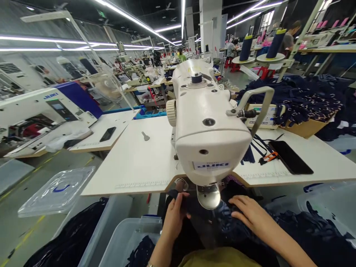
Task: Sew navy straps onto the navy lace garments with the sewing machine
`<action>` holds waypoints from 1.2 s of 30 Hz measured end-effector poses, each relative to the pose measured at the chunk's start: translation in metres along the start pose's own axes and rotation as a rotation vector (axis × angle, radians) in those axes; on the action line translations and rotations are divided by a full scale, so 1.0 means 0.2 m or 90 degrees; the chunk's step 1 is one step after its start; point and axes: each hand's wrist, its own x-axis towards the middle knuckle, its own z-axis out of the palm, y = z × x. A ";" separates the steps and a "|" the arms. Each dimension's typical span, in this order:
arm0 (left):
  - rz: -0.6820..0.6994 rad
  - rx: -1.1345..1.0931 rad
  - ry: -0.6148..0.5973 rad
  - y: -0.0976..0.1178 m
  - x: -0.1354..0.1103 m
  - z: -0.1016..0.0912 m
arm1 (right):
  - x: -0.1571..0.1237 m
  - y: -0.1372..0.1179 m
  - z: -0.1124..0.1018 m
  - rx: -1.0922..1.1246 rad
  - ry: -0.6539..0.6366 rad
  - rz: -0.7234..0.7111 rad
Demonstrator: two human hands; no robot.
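In the lap area below the sewing machine (213,137), my left hand (175,217) is closed on a piece of dark navy fabric (172,193), thumb up and fingers curled around it. To the right of the machine's metal guard (208,197), my right hand (249,213) has its bent fingers on dark navy cloth (226,215), thumb a little apart from the index finger. The dark cloth merges with dark clothing, so its outline is hard to make out. Both hands are below the front edge of the white table (139,163).
A phone (290,157) and an orange-handled tool (269,157) lie right on the table, a flat metal piece (145,136) left. Clear plastic bins (130,230) with navy pieces stand below. Navy straps fill a cardboard box (311,128). Another machine (47,111) stands left.
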 end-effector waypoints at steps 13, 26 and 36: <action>0.333 0.458 -0.139 0.35 -0.54 0.21 | 0.05 -0.44 -0.08 0.302 -0.138 -0.025; 0.269 0.319 -0.225 0.37 -0.48 0.33 | 0.07 -0.40 -0.18 0.331 0.057 0.115; 1.033 0.891 0.056 0.34 -0.41 0.30 | 0.23 -0.34 -0.22 0.215 0.030 0.116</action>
